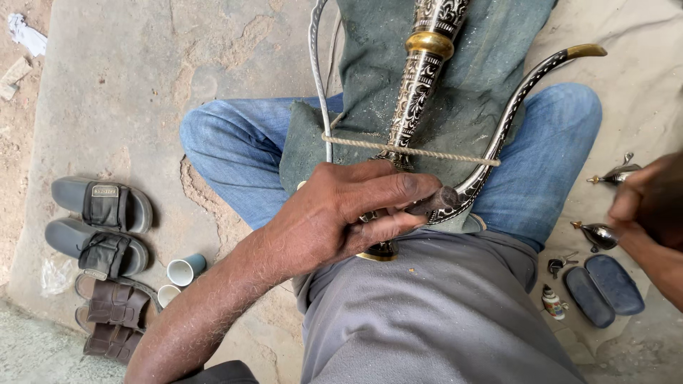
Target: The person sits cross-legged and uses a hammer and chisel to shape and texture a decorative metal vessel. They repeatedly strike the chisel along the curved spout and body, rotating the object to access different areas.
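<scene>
Seated worker seen from above. The left hand (348, 213) is clamped around a short dark punch-like tool (435, 200), thumb and fingers closed on it, its tip set against a curved engraved metal spout (506, 121). The spout is dark, chased with fine pale scrollwork, and ends in a brass tip at the upper right. Beside it runs a straight engraved metal stem (420, 78), equally patterned, with 1 polished brass collar; its top is cut off by the upper edge. Both pieces lie on a dusty green cloth (370, 64) spread over blue jeans (242, 149), and a twisted rope (427, 151) crosses them taut. A grey shirt (441, 313) fills the foreground.

The right hand (651, 195) sits at the right edge, fingers curled inward; what it grasps is hidden, and it is partly cropped. Near it lie 2 small pointed metal finials (605, 206), a bunch of keys (560, 264) and a dark open case (605, 288). On the rough concrete floor (128, 92) at left rest 2 grey sandals (99, 224), a brown pair of sandals (112, 316) and 2 small cups (181, 274).
</scene>
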